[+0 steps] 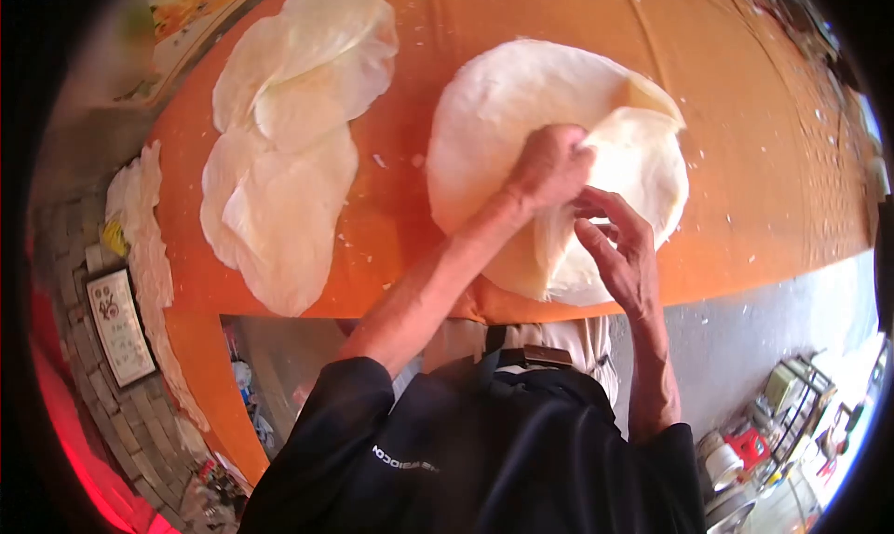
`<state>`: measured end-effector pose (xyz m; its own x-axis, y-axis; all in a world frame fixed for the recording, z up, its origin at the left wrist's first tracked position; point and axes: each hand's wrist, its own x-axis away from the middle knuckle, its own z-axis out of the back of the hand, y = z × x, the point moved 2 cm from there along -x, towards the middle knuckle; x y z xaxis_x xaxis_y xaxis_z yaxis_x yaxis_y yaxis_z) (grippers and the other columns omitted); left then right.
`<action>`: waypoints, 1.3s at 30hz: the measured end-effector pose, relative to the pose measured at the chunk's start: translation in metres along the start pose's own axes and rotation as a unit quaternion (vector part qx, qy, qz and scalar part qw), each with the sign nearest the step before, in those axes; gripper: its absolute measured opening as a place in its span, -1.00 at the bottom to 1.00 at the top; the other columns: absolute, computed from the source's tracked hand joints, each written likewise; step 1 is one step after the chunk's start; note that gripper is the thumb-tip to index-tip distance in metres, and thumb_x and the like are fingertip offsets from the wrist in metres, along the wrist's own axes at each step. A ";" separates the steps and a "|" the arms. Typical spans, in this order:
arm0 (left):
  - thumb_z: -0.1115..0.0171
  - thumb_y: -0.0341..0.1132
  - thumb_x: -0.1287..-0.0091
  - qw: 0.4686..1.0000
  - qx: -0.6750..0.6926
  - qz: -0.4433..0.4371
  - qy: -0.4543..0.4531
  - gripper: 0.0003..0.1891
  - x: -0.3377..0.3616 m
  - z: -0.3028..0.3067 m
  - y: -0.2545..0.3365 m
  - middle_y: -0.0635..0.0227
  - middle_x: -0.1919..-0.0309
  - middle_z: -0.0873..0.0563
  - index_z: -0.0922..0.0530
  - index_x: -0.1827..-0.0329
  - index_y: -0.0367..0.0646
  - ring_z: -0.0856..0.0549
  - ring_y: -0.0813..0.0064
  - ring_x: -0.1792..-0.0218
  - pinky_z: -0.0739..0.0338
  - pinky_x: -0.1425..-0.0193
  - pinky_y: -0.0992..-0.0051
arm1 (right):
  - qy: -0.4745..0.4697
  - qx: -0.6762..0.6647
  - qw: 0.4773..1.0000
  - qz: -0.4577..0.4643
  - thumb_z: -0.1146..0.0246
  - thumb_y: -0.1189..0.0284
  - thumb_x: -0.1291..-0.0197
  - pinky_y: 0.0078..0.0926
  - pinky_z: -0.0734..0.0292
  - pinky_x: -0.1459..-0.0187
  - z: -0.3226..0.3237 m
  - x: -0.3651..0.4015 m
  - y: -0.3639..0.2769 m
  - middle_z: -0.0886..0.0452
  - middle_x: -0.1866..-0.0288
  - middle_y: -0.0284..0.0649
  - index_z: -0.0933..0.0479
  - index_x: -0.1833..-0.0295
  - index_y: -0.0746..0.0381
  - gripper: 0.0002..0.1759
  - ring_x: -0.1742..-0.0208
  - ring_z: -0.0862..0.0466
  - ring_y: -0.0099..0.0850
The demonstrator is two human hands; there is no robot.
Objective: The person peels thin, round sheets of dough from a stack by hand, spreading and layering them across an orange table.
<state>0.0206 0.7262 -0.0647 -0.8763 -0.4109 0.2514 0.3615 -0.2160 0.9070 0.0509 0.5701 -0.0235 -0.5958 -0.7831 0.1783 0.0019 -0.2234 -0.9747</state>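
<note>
Item: stack of sheets (494, 134). Round, very thin and pale cream with a matt, floury look. It lies flat on the table (745, 162), right of centre, and its near rim reaches the table's near edge.

Top sheet (643, 162): same material, limp and slightly translucent. It is partly peeled up and folded over on the right half of the stack, with a creased flap hanging toward the near edge.

Table: smooth orange surface with a curved near edge, flecked with white crumbs.

Loose sheets (289, 162): several overlapping ovals of the same pale material, spread on the left of the table, well apart from the stack.

Left hand (549, 166): curled into a fist, knuckles down on the middle of the stack where the fold begins. Whether it grips anything cannot be told.

Right hand (622, 255): fingers bent, with the fingertips (585, 225) closed on the near fold of the top sheet.

Framed picture (119, 327): rectangular, lying on grey bricks at near left.
</note>
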 end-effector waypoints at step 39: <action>-0.18 -0.33 -0.35 0.916 0.385 0.009 0.114 -0.80 0.041 0.062 0.033 0.39 0.28 -0.72 -0.62 0.09 -0.27 -0.67 0.65 0.31 -0.59 0.18 0.60 | 0.197 -0.106 0.962 -0.160 -0.16 0.59 -0.02 -0.58 -0.49 0.36 0.070 0.029 0.089 -0.64 0.31 -0.24 -0.49 0.03 0.37 -0.67 0.39 -0.61 -0.53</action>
<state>-0.0230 0.7573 -0.0032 -0.7514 -0.6011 0.2721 -0.0323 0.4454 0.8947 0.0901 0.4865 -0.0958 -0.7970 -0.4043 0.4487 -0.3699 -0.2606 -0.8918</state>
